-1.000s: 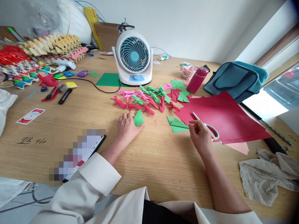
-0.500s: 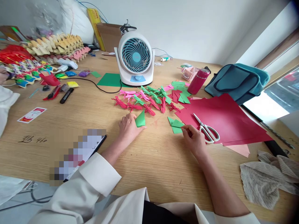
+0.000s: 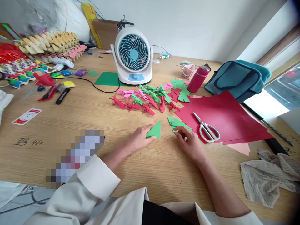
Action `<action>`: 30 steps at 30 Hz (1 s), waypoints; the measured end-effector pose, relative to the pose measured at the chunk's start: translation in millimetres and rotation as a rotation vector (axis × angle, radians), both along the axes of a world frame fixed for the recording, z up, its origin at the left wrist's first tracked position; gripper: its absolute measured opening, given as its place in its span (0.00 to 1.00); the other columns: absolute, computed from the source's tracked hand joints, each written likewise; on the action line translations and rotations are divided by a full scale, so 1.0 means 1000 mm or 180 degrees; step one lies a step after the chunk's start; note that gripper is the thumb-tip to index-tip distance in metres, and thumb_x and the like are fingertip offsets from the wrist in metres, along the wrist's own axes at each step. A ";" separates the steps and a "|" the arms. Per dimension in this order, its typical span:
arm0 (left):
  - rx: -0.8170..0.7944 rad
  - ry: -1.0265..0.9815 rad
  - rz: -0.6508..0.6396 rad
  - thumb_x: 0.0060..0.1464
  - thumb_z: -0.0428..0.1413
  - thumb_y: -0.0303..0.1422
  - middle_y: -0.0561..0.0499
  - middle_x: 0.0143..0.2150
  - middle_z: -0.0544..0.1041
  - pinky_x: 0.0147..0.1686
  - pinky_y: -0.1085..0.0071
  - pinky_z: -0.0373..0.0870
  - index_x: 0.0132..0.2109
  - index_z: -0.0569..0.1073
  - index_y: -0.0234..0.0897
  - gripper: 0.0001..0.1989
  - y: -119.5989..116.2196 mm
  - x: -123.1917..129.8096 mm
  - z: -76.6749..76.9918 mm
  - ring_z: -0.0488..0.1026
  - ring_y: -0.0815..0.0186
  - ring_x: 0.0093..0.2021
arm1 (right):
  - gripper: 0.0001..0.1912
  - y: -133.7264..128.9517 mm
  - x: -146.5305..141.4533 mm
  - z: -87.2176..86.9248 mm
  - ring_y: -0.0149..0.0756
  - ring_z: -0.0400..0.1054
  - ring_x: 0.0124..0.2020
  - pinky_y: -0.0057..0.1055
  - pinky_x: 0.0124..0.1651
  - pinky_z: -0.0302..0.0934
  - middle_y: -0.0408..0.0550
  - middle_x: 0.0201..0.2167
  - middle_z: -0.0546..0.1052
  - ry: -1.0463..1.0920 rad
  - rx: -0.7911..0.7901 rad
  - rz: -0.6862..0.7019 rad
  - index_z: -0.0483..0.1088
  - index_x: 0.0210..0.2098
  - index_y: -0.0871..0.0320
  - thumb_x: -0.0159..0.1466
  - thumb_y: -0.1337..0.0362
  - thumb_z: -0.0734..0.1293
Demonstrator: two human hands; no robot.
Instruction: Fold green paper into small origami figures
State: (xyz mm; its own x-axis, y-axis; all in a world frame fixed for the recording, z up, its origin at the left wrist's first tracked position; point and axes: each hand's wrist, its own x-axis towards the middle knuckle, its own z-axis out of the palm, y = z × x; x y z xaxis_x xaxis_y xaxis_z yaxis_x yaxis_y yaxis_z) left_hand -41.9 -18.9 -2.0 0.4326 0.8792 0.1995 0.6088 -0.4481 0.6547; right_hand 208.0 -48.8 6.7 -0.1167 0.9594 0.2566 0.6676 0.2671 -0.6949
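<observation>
A folded green paper triangle is pinched between the thumb and fingers of my left hand, its point upward, just above the table. To its right lie several green folded paper pieces, overlapping. My right hand is over their near edge with fingers partly curled and thumb and index slightly apart; I see nothing held in it, and its fingertips partly cover the pieces. Beyond both hands is a heap of folded paper figures in red, pink and green.
White-handled scissors rest on large red sheets at the right. A white fan stands behind the figures, near a red flask and a teal bag. A crumpled cloth lies front right, a blurred flat device front left.
My left hand has moved right with the green paper triangle, closer to my right hand. My right hand has shifted slightly left, off the corner of the green pieces. The view has tilted slightly.
</observation>
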 end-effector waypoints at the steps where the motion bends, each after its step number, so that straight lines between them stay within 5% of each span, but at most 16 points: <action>1: -0.0110 -0.0039 -0.0019 0.56 0.59 0.33 0.45 0.50 0.78 0.51 0.63 0.70 0.58 0.69 0.38 0.22 -0.003 0.001 0.001 0.76 0.58 0.49 | 0.10 -0.001 -0.001 0.001 0.32 0.60 0.25 0.30 0.29 0.56 0.41 0.23 0.67 0.0106 -0.0035 0.0034 0.72 0.42 0.56 0.67 0.60 0.62; 4: -0.0461 -0.0148 -0.0075 0.54 0.60 0.36 0.44 0.55 0.76 0.50 0.63 0.70 0.64 0.63 0.39 0.32 -0.011 0.006 0.004 0.75 0.56 0.51 | 0.11 -0.002 -0.004 0.000 0.33 0.60 0.27 0.30 0.29 0.56 0.42 0.27 0.67 0.0596 -0.0190 0.0289 0.70 0.46 0.55 0.67 0.57 0.63; 12: -0.0985 -0.0132 -0.0690 0.51 0.62 0.31 0.51 0.45 0.78 0.39 0.70 0.68 0.60 0.65 0.41 0.29 -0.027 0.018 0.020 0.76 0.61 0.42 | 0.14 -0.005 -0.015 -0.003 0.35 0.66 0.34 0.32 0.37 0.63 0.45 0.34 0.71 0.1964 -0.0754 0.1005 0.69 0.48 0.51 0.65 0.54 0.67; 17: -0.1064 -0.0336 -0.0861 0.50 0.63 0.29 0.51 0.48 0.77 0.42 0.71 0.68 0.63 0.62 0.45 0.35 -0.029 0.019 0.020 0.76 0.60 0.47 | 0.13 -0.006 -0.021 0.003 0.36 0.68 0.35 0.34 0.39 0.64 0.46 0.33 0.74 0.2009 -0.0911 0.1015 0.71 0.38 0.54 0.64 0.51 0.68; 21: -0.1031 -0.0383 -0.0764 0.50 0.63 0.30 0.54 0.43 0.77 0.42 0.70 0.69 0.65 0.60 0.47 0.37 -0.026 0.017 0.015 0.75 0.63 0.43 | 0.14 -0.004 -0.022 0.001 0.32 0.63 0.27 0.31 0.32 0.62 0.42 0.27 0.69 0.2065 -0.0893 0.0825 0.70 0.37 0.54 0.63 0.50 0.69; 30: -0.0053 -0.0380 -0.0587 0.48 0.67 0.33 0.46 0.56 0.69 0.57 0.60 0.66 0.64 0.61 0.46 0.39 -0.021 0.013 0.018 0.70 0.58 0.54 | 0.18 0.003 -0.015 -0.004 0.31 0.63 0.25 0.30 0.30 0.62 0.38 0.27 0.66 0.2371 -0.0831 0.0221 0.64 0.47 0.51 0.62 0.52 0.68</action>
